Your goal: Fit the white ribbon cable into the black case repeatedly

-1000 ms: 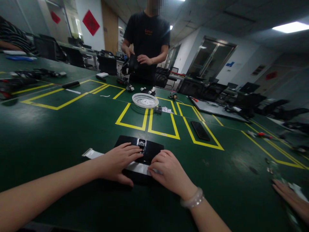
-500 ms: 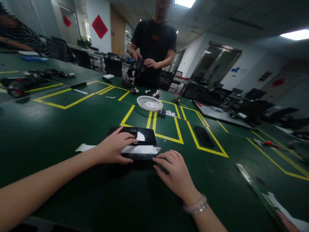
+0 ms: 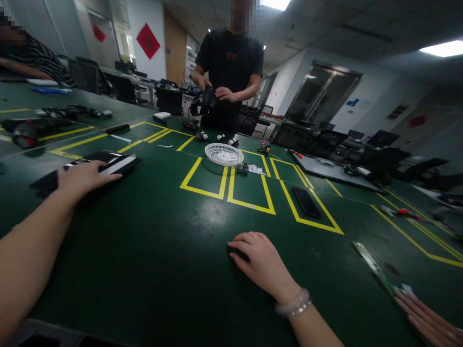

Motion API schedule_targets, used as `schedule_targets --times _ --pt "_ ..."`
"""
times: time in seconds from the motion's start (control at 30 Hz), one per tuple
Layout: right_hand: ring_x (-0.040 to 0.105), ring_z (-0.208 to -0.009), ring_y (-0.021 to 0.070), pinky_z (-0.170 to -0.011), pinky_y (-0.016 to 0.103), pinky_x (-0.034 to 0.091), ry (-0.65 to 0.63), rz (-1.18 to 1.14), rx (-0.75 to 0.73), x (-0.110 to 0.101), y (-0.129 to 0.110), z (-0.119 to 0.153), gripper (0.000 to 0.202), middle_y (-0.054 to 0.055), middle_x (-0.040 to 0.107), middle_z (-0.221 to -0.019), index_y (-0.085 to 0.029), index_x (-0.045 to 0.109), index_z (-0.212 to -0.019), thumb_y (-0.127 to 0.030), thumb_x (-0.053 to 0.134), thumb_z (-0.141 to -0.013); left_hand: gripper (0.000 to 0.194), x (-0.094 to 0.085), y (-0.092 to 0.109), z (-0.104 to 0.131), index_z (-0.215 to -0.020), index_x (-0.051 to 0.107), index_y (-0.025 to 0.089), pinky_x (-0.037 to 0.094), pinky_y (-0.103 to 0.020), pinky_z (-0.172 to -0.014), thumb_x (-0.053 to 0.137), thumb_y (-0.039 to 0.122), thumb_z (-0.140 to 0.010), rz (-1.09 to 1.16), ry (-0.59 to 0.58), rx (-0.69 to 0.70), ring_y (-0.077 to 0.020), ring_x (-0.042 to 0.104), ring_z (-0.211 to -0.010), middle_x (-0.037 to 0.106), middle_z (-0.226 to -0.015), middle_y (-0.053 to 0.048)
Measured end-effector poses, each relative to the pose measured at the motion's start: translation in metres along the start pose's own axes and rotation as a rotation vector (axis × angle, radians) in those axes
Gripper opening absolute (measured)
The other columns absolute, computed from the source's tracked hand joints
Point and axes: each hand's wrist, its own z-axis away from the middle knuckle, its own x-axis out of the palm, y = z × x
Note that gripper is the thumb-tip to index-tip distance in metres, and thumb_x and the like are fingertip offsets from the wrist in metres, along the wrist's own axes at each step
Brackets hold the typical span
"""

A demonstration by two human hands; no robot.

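Note:
My left hand (image 3: 81, 179) is over a flat black case (image 3: 43, 182) with a white strip along it, at the left of the table. The thumb lies along its near side and the other fingers reach across its top, gripping it. Part of the case is hidden under the hand. My right hand (image 3: 258, 260), with a beaded bracelet at the wrist, rests on the green table (image 3: 188, 270). Its fingers are loosely bent, the thumb is apart from them, and it holds nothing.
A white round basket (image 3: 224, 154) stands mid-table among yellow tape outlines. A black phone (image 3: 306, 202) lies to the right. Another person's hand (image 3: 427, 311) touches a long thin circuit board (image 3: 372, 265). Cables (image 3: 72, 112) lie far left. A person (image 3: 229, 62) stands opposite.
My left hand has carried the black case from the middle in front of me to the left. My right hand stays almost in place. The other person's hand at right has come further into view.

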Motion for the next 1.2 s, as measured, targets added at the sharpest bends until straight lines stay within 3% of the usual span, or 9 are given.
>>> schedule_targets --times 0.1,0.17,0.37,0.5,0.67,0.77,0.9,1.0,1.2 --pt "0.064 -0.099 0.0215 -0.09 0.042 0.049 -0.005 0.004 0.002 0.001 0.0 0.0 0.022 0.005 0.069 -0.111 -0.025 0.07 -0.114 -0.024 0.062 -0.094 0.104 -0.002 -0.016 0.001 -0.137 0.053 0.005 0.031 -0.071 -0.094 0.043 0.087 -0.074 -0.106 -0.082 -0.249 -0.0457 0.052 -0.111 0.066 -0.106 -0.019" --pt "0.064 -0.098 0.0214 -0.09 0.042 0.049 -0.008 0.006 0.004 0.001 0.0 0.0 0.021 0.005 0.069 -0.111 -0.025 0.071 -0.113 -0.024 0.062 -0.094 0.107 -0.003 -0.02 0.002 -0.136 0.053 0.003 0.029 -0.073 -0.093 0.042 0.088 -0.072 -0.126 -0.105 -0.297 -0.0474 0.05 -0.113 0.065 -0.109 -0.021" --pt "0.064 -0.099 0.0212 -0.091 0.043 0.05 -0.027 0.003 0.017 -0.002 -0.002 0.0 0.022 0.005 0.069 -0.112 -0.024 0.071 -0.114 -0.023 0.063 -0.094 0.104 0.0 -0.017 0.007 -0.127 0.058 0.0 0.044 -0.063 -0.082 0.045 0.087 -0.071 -0.055 -0.049 -0.269 -0.05 0.046 -0.115 0.05 -0.13 -0.029" --pt "0.064 -0.1 0.0212 -0.091 0.043 0.049 -0.031 0.004 0.013 -0.001 -0.002 0.0 0.021 0.005 0.069 -0.113 -0.023 0.071 -0.114 -0.024 0.062 -0.094 0.108 -0.001 -0.006 0.009 -0.128 0.059 0.002 0.048 -0.057 -0.077 0.042 0.09 -0.069 -0.041 -0.097 -0.255 -0.0455 0.05 -0.107 0.058 -0.116 -0.026" --pt "0.064 -0.1 0.0215 -0.091 0.043 0.049 -0.039 0.003 0.018 0.0 -0.001 0.0 0.022 0.005 0.068 -0.113 -0.024 0.07 -0.114 -0.025 0.062 -0.094 0.074 -0.003 0.003 0.009 -0.138 0.05 0.003 0.05 -0.054 -0.079 0.059 0.05 -0.082 -0.01 -0.154 -0.273 -0.0453 0.053 -0.11 0.057 -0.123 -0.027" --pt "0.064 -0.101 0.0218 -0.092 0.043 0.05 -0.045 -0.002 0.014 0.0 -0.001 0.0 0.022 0.004 0.068 -0.114 -0.024 0.07 -0.115 -0.026 0.061 -0.095 0.073 -0.005 0.014 0.008 -0.142 0.044 -0.001 0.048 -0.053 -0.086 0.062 0.033 -0.081 0.025 -0.179 -0.229 -0.0447 0.055 -0.113 0.052 -0.133 -0.03" --pt "0.065 -0.1 0.0217 -0.092 0.043 0.05 -0.032 -0.005 0.004 0.001 -0.001 0.0 0.023 0.004 0.069 -0.113 -0.025 0.07 -0.115 -0.025 0.062 -0.094 0.075 -0.005 0.048 0.009 -0.148 0.033 -0.004 0.048 -0.047 -0.092 0.056 0.028 -0.085 0.135 -0.209 -0.057 -0.037 0.058 -0.113 0.057 -0.133 -0.025" --pt "0.063 -0.106 0.0224 -0.096 0.044 0.05 0.015 -0.022 -0.022 0.0 -0.003 0.0 0.028 0.005 0.068 -0.117 -0.025 0.068 -0.119 -0.022 0.064 -0.092 0.075 0.002 0.089 0.021 -0.151 0.032 0.005 0.046 -0.036 -0.099 0.057 0.028 -0.085 0.247 -0.263 0.161 -0.0264 0.059 -0.115 0.06 -0.134 -0.014" --pt "0.054 -0.125 0.0266 -0.107 0.05 0.041 0.101 -0.025 -0.07 -0.002 -0.005 0.0 0.049 0.008 0.059 -0.137 -0.027 0.057 -0.133 -0.022 0.07 -0.086 0.067 0.02 0.173 0.089 -0.148 0.044 0.027 0.045 -0.035 -0.1 0.062 0.023 -0.084 0.473 -0.519 0.807 -0.0225 0.06 -0.116 0.062 -0.13 -0.005"
